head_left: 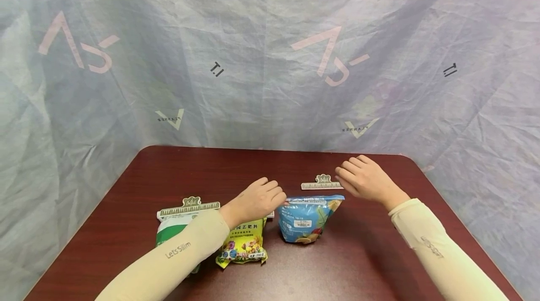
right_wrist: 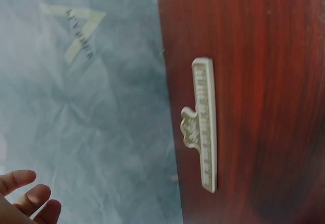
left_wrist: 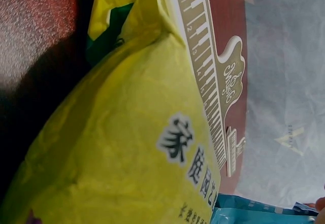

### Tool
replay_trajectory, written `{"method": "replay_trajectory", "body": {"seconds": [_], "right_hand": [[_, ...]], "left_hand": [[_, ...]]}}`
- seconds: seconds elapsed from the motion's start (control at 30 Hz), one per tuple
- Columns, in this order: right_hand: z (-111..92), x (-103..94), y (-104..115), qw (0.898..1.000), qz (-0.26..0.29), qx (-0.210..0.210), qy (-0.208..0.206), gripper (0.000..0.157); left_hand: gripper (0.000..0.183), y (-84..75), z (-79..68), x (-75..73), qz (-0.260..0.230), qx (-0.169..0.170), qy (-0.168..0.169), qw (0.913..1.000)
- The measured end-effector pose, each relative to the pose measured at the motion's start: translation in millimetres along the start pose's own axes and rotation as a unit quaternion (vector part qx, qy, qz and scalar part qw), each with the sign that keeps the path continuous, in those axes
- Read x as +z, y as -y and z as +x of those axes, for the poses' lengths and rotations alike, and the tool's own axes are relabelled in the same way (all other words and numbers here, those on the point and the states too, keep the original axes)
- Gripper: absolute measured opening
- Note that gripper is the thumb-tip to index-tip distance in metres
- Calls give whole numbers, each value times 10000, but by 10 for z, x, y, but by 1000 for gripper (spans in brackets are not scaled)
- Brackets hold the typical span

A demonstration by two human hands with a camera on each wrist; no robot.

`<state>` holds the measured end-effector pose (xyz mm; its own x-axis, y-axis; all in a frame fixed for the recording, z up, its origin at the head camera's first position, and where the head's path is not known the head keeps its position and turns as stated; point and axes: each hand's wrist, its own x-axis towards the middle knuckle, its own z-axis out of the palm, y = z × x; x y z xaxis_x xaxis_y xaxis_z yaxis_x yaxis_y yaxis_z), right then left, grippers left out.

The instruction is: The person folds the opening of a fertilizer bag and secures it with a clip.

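My left hand (head_left: 257, 199) pinches the top left corner of a blue snack bag (head_left: 300, 221); in the left wrist view, its fingertips show at the lower right edge beside the bag's blue top (left_wrist: 244, 203). Raised to the right of that bag, my right hand (head_left: 367, 180) holds nothing, its fingers loosely bent. Close to it on the table lies a piano-key bag clip (head_left: 323, 183), seen whole as a long clip (right_wrist: 204, 125) in the right wrist view. Under the left forearm is a yellow fertilizer bag (head_left: 242, 243) with a piano-key clip (left_wrist: 203, 66) along its top.
A green and white bag (head_left: 170, 230) with another piano-key clip (head_left: 190, 208) across its top lies at the left, partly hidden by the left sleeve. The dark red table (head_left: 320, 273) ends at a grey cloth backdrop (head_left: 261, 104).
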<state>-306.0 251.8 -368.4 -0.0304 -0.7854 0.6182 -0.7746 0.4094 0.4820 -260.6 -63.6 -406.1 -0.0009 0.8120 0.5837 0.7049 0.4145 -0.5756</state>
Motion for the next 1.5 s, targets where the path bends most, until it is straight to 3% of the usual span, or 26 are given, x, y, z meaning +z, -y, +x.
{"method": "replay_trajectory", "body": {"seconds": [0.43,0.8,1.0,1.5], "right_hand": [[-282,279,-94,9984,146,458,305,27],[-476,466,-118,9923,118,772,963,37],[-571,598,-113,9872,186,986,1241,18],[-613,822,-72,9763,225,1331,1692,31]], "left_hand": [[30,-7,-5,-2,-41,6,187,9998],[29,2,-7,32,-80,60,54,9999],[28,2,0,7,-95,61,151,9998],[29,7,4,-3,-117,104,158,9998]]}}
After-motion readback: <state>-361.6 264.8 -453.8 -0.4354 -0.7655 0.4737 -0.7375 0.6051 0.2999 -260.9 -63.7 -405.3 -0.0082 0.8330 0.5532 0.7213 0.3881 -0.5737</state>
